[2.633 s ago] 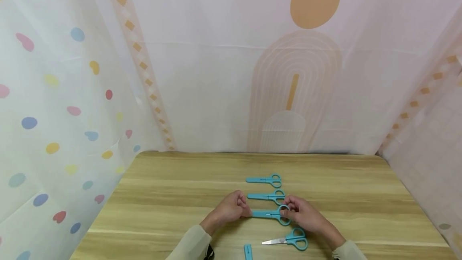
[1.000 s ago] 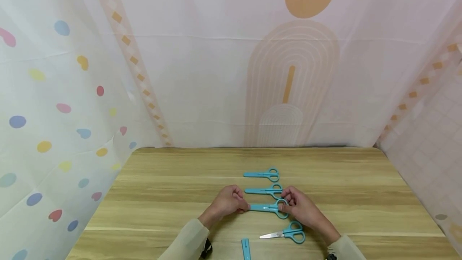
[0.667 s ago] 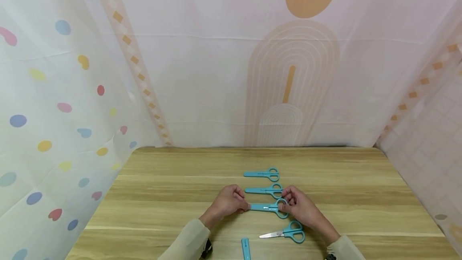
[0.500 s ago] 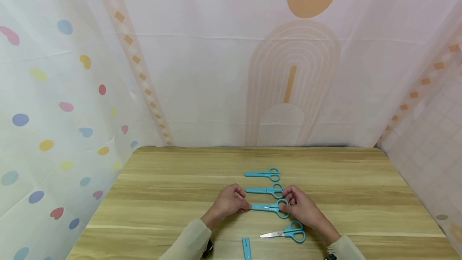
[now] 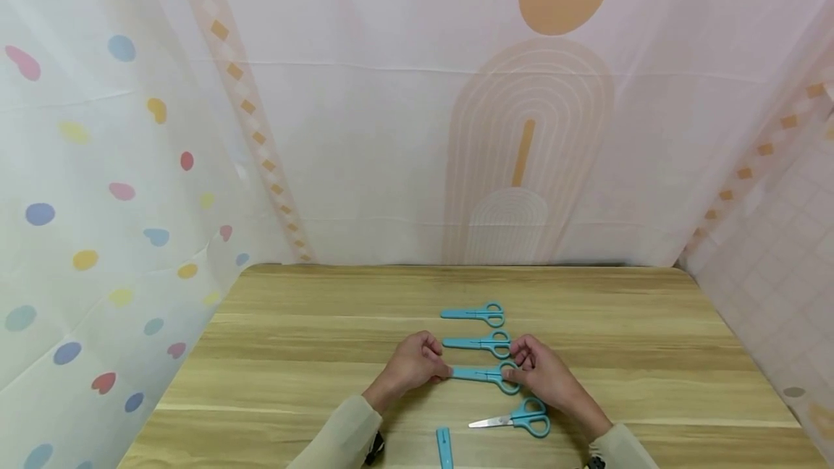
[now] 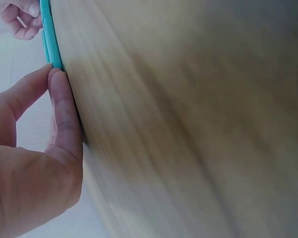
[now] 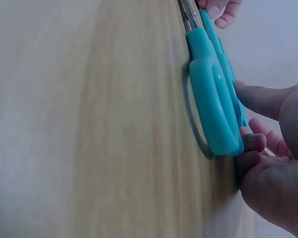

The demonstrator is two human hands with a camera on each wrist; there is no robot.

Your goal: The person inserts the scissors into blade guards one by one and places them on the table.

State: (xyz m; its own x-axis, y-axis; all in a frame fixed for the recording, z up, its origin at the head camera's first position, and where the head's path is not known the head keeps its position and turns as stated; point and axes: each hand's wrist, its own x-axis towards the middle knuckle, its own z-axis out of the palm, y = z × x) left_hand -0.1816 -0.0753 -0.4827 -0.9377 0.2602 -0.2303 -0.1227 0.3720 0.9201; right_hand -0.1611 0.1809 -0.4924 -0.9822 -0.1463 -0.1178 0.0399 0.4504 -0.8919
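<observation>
A pair of sheathed blue scissors (image 5: 474, 374) lies crosswise between both hands, its blades covered by a blue sheath. My left hand (image 5: 412, 365) pinches the sheath's tip between thumb and fingers, as the left wrist view shows closely. At the other end my right hand (image 5: 546, 375) holds the finger loops, thumb on top. Just beyond are two more sheathed scissors, one pair (image 5: 464, 343) near the right fingers and another (image 5: 464, 314) farther back. Nearer the body lies an unsheathed pair of scissors (image 5: 523, 418), blades bare and pointing left.
A loose blue sheath (image 5: 444, 446) lies at the bottom of the head view, left of the bare scissors. Everything rests on a wood-grain table (image 5: 313, 317). Printed curtains (image 5: 365, 165) hang behind it and along the sides.
The head view has shifted, so the table things sit a little higher in it. Both hands keep their hold on the sheathed scissors, whose loop end has dipped slightly.
</observation>
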